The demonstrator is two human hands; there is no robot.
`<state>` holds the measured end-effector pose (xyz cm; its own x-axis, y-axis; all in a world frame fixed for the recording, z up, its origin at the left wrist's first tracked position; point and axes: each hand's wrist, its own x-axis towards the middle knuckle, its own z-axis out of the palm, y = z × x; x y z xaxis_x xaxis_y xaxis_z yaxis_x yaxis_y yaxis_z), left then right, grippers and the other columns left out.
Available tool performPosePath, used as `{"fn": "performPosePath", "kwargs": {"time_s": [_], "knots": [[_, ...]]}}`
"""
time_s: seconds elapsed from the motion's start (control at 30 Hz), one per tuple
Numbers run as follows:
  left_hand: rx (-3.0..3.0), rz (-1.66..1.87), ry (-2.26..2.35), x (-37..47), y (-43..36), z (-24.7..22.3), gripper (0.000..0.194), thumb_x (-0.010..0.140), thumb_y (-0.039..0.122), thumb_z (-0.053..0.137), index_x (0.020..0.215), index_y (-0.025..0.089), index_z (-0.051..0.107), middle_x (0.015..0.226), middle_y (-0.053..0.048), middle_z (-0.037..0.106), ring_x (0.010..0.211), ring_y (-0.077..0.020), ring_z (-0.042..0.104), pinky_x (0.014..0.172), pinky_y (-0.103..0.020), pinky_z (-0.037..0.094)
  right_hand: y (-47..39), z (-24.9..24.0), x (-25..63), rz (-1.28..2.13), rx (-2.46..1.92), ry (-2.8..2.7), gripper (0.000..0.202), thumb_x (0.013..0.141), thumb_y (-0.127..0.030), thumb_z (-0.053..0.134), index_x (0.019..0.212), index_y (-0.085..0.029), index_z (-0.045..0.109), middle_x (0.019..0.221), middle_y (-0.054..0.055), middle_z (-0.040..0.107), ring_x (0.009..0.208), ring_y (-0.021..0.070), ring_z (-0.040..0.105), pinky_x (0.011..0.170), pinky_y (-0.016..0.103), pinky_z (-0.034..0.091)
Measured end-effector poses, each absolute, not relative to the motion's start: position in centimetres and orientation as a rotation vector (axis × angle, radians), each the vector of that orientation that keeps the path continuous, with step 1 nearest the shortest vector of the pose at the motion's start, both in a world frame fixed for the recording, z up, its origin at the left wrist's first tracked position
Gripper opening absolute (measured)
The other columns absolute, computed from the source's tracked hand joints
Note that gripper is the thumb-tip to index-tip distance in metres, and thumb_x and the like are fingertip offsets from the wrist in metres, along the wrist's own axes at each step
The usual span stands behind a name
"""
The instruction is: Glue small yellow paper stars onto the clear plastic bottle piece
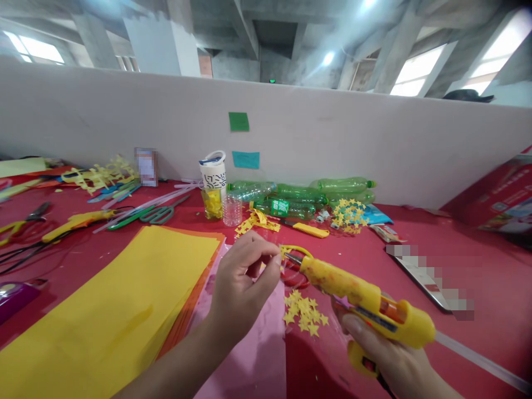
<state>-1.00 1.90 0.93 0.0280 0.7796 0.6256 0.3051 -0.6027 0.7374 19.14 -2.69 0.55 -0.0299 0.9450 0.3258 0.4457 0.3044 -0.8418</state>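
Observation:
Beside the pink sheet (257,354), my left hand (245,271) is closed in a pinch on a small yellow paper piece (285,253), mostly hidden by the fingertips. My right hand (386,349) grips a yellow glue gun (353,288), with a clear glue stick (477,354) trailing from its back. The gun's metal nozzle points left, right by the left fingertips; whether it touches the piece I cannot tell. Below the nozzle lies a pile of yellow paper stars (305,313). Scissors with red and yellow handles (297,277) lie partly hidden behind the gun.
Yellow paper sheets (124,293) lie at left, near another glue gun (77,224) and green scissors (160,214). Green bottles (299,193), a white cup (213,172) and a yellow cutter (311,229) are at the back. A phone (419,277) rests at right.

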Motion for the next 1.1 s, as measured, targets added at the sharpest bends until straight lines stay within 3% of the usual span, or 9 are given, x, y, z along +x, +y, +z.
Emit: {"fn": "performPosePath", "kwargs": {"time_s": [0.43,0.6,0.8,0.97,1.1], "knots": [[1.79,1.627,0.994,-1.5,1.9,1.6,0.015,0.081,0.01,0.055,0.075,0.021,0.062,0.072,0.002,0.051,0.066,-0.0104,0.046,0.058,-0.025,0.035,-2.0,0.8,19.2,0.664,-1.203,-1.67,0.015,0.079,-0.038,0.058,0.08,-0.025,0.065,0.067,0.002,0.065,0.059,0.0186,0.063,0.055,0.027,0.056],[1.244,1.326,0.89,-1.4,2.1,2.2,0.01,0.079,0.017,0.058,0.07,0.019,0.059,0.06,0.005,0.04,0.054,-0.0073,0.031,0.049,-0.022,0.024,-0.2,1.1,18.6,0.39,-1.067,-1.738,0.004,0.079,-0.023,0.061,0.082,-0.024,0.063,0.084,0.004,0.065,0.075,0.0205,0.065,0.068,0.033,0.055],[1.003,1.107,0.767,-1.2,1.6,2.5,0.011,0.072,0.018,0.059,0.062,0.017,0.056,0.051,0.007,0.032,0.049,-0.0071,0.02,0.048,-0.024,0.015,0.9,2.1,15.7,0.188,-0.919,-1.752,0.011,0.075,-0.013,0.063,0.077,-0.024,0.061,0.082,0.001,0.058,0.071,0.0174,0.062,0.059,0.03,0.053],[0.994,1.051,0.772,-0.7,1.5,2.1,0.013,0.069,0.017,0.059,0.057,0.016,0.055,0.048,0.007,0.035,0.048,-0.007,0.019,0.047,-0.025,0.014,0.7,1.6,15.3,0.2,-0.853,-1.785,0.02,0.077,-0.007,0.061,0.086,-0.025,0.063,0.085,0.001,0.059,0.073,0.0173,0.062,0.059,0.03,0.053],[1.127,1.031,0.823,-1.0,1.6,2.5,0.015,0.076,0.021,0.059,0.062,0.017,0.059,0.052,0.006,0.041,0.048,-0.0066,0.023,0.046,-0.023,0.019,0.6,1.5,15.4,0.208,-0.904,-1.723,0.014,0.078,-0.011,0.062,0.083,-0.024,0.061,0.082,0.0,0.058,0.068,0.0165,0.061,0.056,0.029,0.052]]}}
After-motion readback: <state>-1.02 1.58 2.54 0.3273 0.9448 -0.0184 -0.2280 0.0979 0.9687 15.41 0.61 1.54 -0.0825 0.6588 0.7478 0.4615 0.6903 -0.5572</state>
